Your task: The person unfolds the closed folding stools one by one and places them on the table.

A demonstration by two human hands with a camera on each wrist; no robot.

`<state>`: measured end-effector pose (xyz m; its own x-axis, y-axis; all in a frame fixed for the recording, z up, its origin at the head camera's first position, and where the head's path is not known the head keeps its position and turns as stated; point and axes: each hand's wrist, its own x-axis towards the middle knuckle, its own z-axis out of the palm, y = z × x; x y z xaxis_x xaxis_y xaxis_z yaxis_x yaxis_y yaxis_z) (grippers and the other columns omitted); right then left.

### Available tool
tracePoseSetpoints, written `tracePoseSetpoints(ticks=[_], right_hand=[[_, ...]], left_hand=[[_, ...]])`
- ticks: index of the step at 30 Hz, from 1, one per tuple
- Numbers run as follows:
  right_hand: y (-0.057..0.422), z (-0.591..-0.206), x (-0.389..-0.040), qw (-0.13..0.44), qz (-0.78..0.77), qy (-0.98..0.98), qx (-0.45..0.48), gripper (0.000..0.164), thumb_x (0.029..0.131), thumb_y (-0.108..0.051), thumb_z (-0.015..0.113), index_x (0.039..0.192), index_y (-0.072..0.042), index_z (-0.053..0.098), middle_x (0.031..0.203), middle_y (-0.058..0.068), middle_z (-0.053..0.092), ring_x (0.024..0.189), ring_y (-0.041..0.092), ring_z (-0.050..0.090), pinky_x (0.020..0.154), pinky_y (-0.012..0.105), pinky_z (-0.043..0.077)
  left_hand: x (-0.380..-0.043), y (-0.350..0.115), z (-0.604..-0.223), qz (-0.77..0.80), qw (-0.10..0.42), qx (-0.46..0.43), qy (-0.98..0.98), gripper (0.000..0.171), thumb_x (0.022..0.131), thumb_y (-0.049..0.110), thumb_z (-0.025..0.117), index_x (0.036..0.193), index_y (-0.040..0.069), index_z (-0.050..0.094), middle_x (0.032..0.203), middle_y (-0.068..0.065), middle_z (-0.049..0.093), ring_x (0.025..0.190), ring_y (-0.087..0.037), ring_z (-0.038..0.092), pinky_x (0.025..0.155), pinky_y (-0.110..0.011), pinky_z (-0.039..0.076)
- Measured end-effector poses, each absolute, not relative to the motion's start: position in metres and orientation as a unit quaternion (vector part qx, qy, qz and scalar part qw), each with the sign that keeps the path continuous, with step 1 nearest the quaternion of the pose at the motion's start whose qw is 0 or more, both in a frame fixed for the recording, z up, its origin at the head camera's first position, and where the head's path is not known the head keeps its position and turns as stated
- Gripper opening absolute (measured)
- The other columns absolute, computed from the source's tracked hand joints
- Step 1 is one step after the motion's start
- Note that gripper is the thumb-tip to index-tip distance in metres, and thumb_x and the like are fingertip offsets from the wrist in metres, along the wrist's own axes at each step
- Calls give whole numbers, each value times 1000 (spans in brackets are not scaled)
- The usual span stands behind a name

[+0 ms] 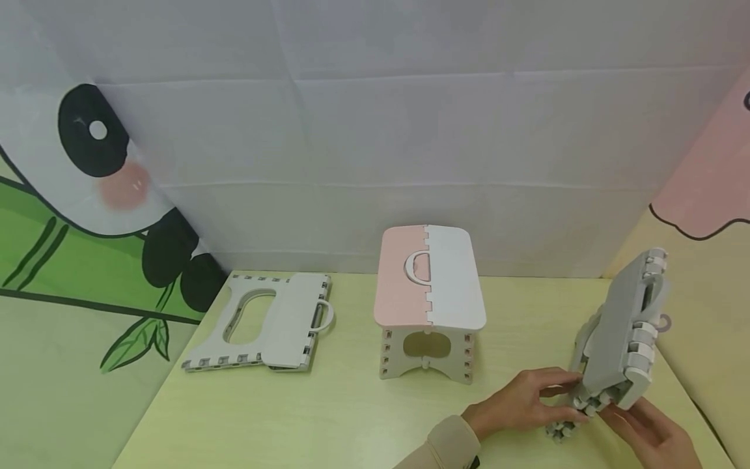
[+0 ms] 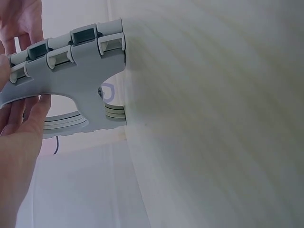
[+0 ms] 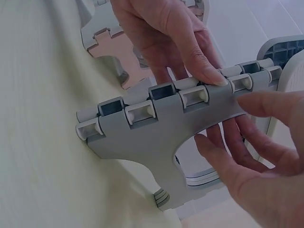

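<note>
A grey folding stool [image 1: 612,332], partly folded, stands tilted at the right of the table in the head view. My left hand [image 1: 536,400] grips its lower left side. In the right wrist view, that thumb lies along the hinged edge [image 3: 192,97]. My right hand [image 1: 653,433] holds the stool's lower right side. The right wrist view has its thumb [image 3: 261,102] on the leg panel and other fingers reaching in at the cut-out. Inside the stool, some fingertips are hidden.
A pink and white folding stool [image 1: 457,273] stands unfolded mid-table. Left of it, a grey-white folding stool [image 1: 293,319] lies flat, its handle pointing right. A pale curtain [image 1: 375,137] hangs behind the yellowish table [image 1: 351,417].
</note>
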<state>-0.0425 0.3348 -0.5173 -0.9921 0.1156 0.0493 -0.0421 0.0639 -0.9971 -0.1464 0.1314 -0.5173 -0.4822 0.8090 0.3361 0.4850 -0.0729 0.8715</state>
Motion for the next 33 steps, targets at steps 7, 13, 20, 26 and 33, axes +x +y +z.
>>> tracePoseSetpoints(ticks=[7, 13, 20, 26, 33], right_hand=[[329, -526, -45, 86, 802, -559, 190, 61, 89, 25, 38, 145, 11, 19, 141, 3, 47, 122, 12, 51, 92, 31, 48], [322, -521, -42, 80, 767, -628, 101, 63, 89, 21, 45, 147, 5, 23, 140, -4, 47, 120, 4, 51, 88, 26, 50], [319, -521, -44, 73, 811, -568, 121, 70, 88, 26, 42, 149, 3, 18, 143, 0, 43, 121, 11, 51, 90, 33, 48], [313, -517, -44, 76, 752, -654, 11, 75, 86, 14, 59, 150, -7, 26, 139, -6, 42, 114, -2, 53, 85, 28, 51], [306, -509, -43, 80, 731, -677, -28, 74, 85, 10, 63, 148, -8, 30, 143, -4, 40, 114, -3, 53, 84, 25, 52]], left_hand=[[-147, 131, -519, 566, 147, 496, 641, 58, 85, 0, 67, 138, 1, 45, 126, -8, 51, 115, 3, 48, 90, -15, 45], [-149, 129, -518, 551, 145, 502, 651, 60, 85, 1, 67, 140, 3, 43, 126, -7, 51, 114, 4, 48, 89, -14, 45], [-148, 126, -506, 499, 127, 513, 687, 61, 85, 6, 69, 140, 3, 42, 126, -7, 53, 113, 4, 48, 87, -9, 43], [-153, 130, -513, 436, 84, 526, 726, 64, 84, 15, 72, 141, 8, 43, 126, 0, 54, 106, 4, 49, 85, -5, 41], [-152, 129, -513, 433, 82, 523, 730, 66, 83, 17, 74, 141, 9, 44, 126, 2, 55, 109, 9, 46, 88, -4, 38]])
